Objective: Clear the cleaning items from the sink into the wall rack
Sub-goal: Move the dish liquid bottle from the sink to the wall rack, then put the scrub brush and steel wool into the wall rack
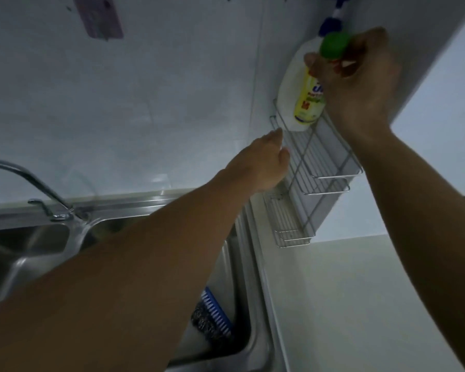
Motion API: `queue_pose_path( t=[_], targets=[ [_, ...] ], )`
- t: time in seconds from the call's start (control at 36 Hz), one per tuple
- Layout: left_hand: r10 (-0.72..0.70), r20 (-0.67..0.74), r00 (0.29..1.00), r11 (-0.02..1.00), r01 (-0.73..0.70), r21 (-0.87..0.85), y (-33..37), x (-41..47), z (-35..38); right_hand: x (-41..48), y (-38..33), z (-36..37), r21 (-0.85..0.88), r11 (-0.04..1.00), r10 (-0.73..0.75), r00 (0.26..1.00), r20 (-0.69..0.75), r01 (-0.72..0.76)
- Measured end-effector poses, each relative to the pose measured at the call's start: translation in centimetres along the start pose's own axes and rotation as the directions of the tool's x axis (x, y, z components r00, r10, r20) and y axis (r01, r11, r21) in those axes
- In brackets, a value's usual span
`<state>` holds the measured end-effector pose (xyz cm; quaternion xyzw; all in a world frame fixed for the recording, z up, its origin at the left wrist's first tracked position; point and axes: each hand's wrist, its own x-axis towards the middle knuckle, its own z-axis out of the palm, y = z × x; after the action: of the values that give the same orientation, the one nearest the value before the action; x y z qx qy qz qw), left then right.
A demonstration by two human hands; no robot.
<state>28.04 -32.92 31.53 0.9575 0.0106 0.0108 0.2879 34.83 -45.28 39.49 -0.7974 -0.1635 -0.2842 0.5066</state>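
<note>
A white dish-soap bottle [293,92] with a yellow label and a green cap stands in the far end of the upper basket of the wire wall rack [330,178]. My right hand [357,81] grips the bottle near its neck and cap. At the rack's left edge, my left hand [266,162] rests with curled fingers against the wire; nothing shows in it. Down in the steel sink [253,331], a blue-bristled brush [218,310] and a dark steel scourer [207,323] lie partly hidden by my left forearm.
A chrome tap [32,183] arches over the sink's left basin. The rack's smaller lower basket [287,226] hangs above a pale countertop [360,304] on the right. A blue and white item [333,20] hangs above the bottle. A purple item [100,17] sticks to the wall.
</note>
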Motion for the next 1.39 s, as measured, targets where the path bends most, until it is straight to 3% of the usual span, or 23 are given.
queue_pose_path(
  t=[0.22, 0.42, 0.56, 0.94, 1.08, 1.14, 1.25, 1.31, 1.39],
  targets=[
    [-0.067, 0.119, 0.991, 0.994, 0.076, -0.072, 2.0, 2.1, 1.0, 0.2, 4.2, 1.9, -0.004, 0.993, 0.119, 0.988, 0.101, -0.12],
    [-0.074, 0.141, 0.987, 0.989, 0.09, -0.114, 2.0, 2.5, 1.0, 0.5, 5.5, 2.8, 0.027, 0.99, 0.132, 0.973, 0.189, -0.14],
    [-0.078, 0.142, 0.987, 0.987, 0.096, -0.125, 1.9, 2.6, 1.3, -0.5, 6.4, 2.8, -0.047, 0.992, 0.13, 0.943, 0.305, -0.121],
    [-0.002, 0.135, 0.991, 0.996, 0.014, -0.086, -0.1, 0.5, 2.5, -1.5, 7.3, 4.1, -0.052, 0.973, 0.233, 0.952, 0.197, -0.227],
    [-0.074, 0.121, 0.99, 0.996, 0.081, -0.047, -3.9, -2.2, 3.6, -4.1, 4.6, 3.5, -0.24, 0.967, 0.111, 0.991, 0.076, -0.09],
    [-0.114, 0.118, 0.986, 0.992, 0.12, -0.047, -6.0, -3.5, 4.4, -6.5, 3.4, 4.1, -0.207, 0.978, -0.014, 0.996, 0.083, 0.031],
    [-0.219, 0.124, 0.968, 0.972, 0.228, -0.064, -11.1, -6.5, 6.9, -13.1, 2.5, 6.2, -0.13, 0.967, -0.181, 0.951, 0.251, 0.219],
    [-0.286, 0.148, 0.947, 0.952, 0.298, -0.068, -13.7, -8.3, 8.5, -16.8, 2.9, 7.6, -0.103, 0.974, -0.153, 0.92, 0.36, 0.202],
    [-0.384, 0.224, 0.896, 0.918, 0.397, -0.013, -17.2, -11.2, 11.0, -23.0, 4.1, 9.9, -0.193, 0.974, 0.016, 0.822, 0.569, 0.115]
  ],
)
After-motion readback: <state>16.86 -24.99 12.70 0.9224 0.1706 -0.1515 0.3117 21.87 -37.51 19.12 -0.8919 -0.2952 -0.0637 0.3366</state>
